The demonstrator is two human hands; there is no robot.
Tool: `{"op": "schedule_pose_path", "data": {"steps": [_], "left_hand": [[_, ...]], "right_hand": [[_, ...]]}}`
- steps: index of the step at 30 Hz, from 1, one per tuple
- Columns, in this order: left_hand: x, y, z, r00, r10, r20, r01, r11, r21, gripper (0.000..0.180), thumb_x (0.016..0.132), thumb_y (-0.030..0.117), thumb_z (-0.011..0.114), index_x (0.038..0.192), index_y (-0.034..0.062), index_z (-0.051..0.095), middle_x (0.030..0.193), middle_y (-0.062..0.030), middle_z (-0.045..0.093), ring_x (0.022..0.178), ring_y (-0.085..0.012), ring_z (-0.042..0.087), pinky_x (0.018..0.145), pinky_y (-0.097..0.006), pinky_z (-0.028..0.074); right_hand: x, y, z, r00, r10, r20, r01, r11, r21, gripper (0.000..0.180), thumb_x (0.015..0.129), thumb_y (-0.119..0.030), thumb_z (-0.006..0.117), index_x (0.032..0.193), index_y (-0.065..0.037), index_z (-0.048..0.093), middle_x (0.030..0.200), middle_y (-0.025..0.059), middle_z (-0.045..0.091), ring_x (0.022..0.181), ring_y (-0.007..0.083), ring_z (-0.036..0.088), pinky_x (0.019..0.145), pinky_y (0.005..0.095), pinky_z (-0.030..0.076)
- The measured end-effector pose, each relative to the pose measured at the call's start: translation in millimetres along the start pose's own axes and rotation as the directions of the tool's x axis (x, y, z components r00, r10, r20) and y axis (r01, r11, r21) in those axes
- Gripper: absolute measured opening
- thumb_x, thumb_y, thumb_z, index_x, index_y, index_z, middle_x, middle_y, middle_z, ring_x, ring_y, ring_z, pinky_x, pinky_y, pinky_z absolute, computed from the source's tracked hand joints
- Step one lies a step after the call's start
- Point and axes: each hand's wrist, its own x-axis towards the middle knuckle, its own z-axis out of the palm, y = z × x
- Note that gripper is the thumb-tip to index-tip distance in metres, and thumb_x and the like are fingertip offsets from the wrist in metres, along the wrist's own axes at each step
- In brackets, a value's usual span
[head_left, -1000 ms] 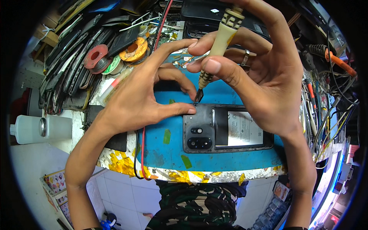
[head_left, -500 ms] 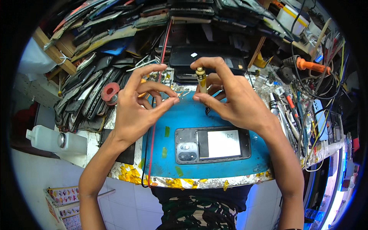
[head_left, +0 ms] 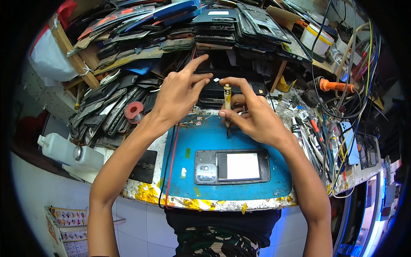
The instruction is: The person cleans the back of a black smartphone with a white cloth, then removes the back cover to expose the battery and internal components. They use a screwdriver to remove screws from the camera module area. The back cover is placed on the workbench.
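My right hand [head_left: 262, 115] holds a slim pen-shaped tool [head_left: 227, 103] upright between thumb and fingers. It has a brass-coloured top, a yellowish cream handle and a dark pointed tip hanging over the blue mat [head_left: 180, 171]. My left hand [head_left: 179, 95] reaches over the mat's far edge, its index finger stretched out and its thumb close to another fingertip; I see nothing held there. Just right of those fingertips lies a small white square [head_left: 216, 80] on a black flat case [head_left: 246, 81]. A phone without its back cover [head_left: 232, 167] lies on the mat, camera to the left, white-labelled battery exposed.
Stacked phone parts [head_left: 214, 32] rise along the back. A solder spool [head_left: 134, 110] and a whitish plastic bottle [head_left: 68, 152] stand left. To the right are hand tools [head_left: 314, 141], an orange-handled iron [head_left: 336, 85] and loose cables. Red and black leads [head_left: 170, 171] cross the mat's left side.
My left hand has moved forward and right, toward the dark case, stretching its index finger. The right hand keeps hold of the tool. The whole view has shifted, showing more of the back stacks.
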Motion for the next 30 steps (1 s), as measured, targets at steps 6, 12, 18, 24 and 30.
{"op": "schedule_pose_path", "data": {"steps": [6, 12, 18, 24, 30], "left_hand": [[-53.3, 0.0, -20.5, 0.995, 0.053, 0.08, -0.047, 0.996, -0.078, 0.038, 0.091, 0.005, 0.072, 0.128, 0.003, 0.065, 0.104, -0.0127, 0.078, 0.051, -0.0096, 0.055, 0.049, -0.028, 0.046], [-80.8, -17.1, -31.8, 0.906, 0.297, 0.301, -0.26, 0.952, -0.159, 0.022, 0.081, 0.019, 0.084, 0.097, 0.0046, 0.077, 0.087, -0.0101, 0.078, 0.066, -0.0216, 0.073, 0.054, -0.03, 0.053], [-86.4, -21.8, -39.9, 0.784, 0.221, 0.58, -0.173, 0.975, -0.138, 0.058, 0.069, 0.042, 0.088, 0.112, 0.0071, 0.072, 0.091, -0.0097, 0.073, 0.085, -0.0314, 0.071, 0.072, -0.04, 0.054], [-93.1, -27.6, -29.1, 0.788, 0.262, 0.558, -0.203, 0.965, -0.166, 0.06, 0.063, 0.041, 0.091, 0.105, 0.0055, 0.069, 0.107, -0.0103, 0.066, 0.091, -0.0325, 0.067, 0.073, -0.041, 0.053], [-94.5, -27.0, -30.6, 0.792, 0.248, 0.558, -0.208, 0.969, -0.134, 0.061, 0.06, 0.041, 0.093, 0.105, 0.0057, 0.069, 0.104, -0.0103, 0.065, 0.089, -0.0314, 0.066, 0.071, -0.04, 0.052]], "right_hand": [[-0.1, -1.7, 2.5, 1.0, -0.019, -0.007, 0.019, 0.997, 0.08, 0.071, 0.092, -0.004, 0.073, 0.15, -0.013, 0.033, 0.1, 0.0114, 0.074, 0.092, 0.0187, 0.073, 0.073, 0.0288, 0.061], [-6.9, -14.1, 23.3, 0.995, -0.082, -0.055, 0.095, 0.947, 0.306, 0.084, 0.087, 0.003, 0.076, 0.151, -0.013, 0.025, 0.103, 0.0179, 0.072, 0.096, 0.0223, 0.073, 0.075, 0.0291, 0.062], [-10.2, -8.0, 49.6, 0.984, -0.173, -0.036, 0.176, 0.937, 0.301, 0.09, 0.082, 0.01, 0.078, 0.148, -0.009, 0.02, 0.102, 0.0244, 0.07, 0.095, 0.0292, 0.074, 0.078, 0.0342, 0.064], [-11.2, -4.1, 56.8, 0.967, -0.25, -0.056, 0.256, 0.938, 0.233, 0.094, 0.082, 0.013, 0.075, 0.149, -0.004, 0.011, 0.101, 0.03, 0.067, 0.09, 0.0346, 0.074, 0.079, 0.0394, 0.066], [-8.9, -5.1, 58.8, 0.968, -0.243, -0.064, 0.251, 0.927, 0.277, 0.093, 0.083, 0.013, 0.074, 0.149, -0.002, 0.01, 0.101, 0.0309, 0.066, 0.089, 0.0347, 0.074, 0.079, 0.0409, 0.067]]}}
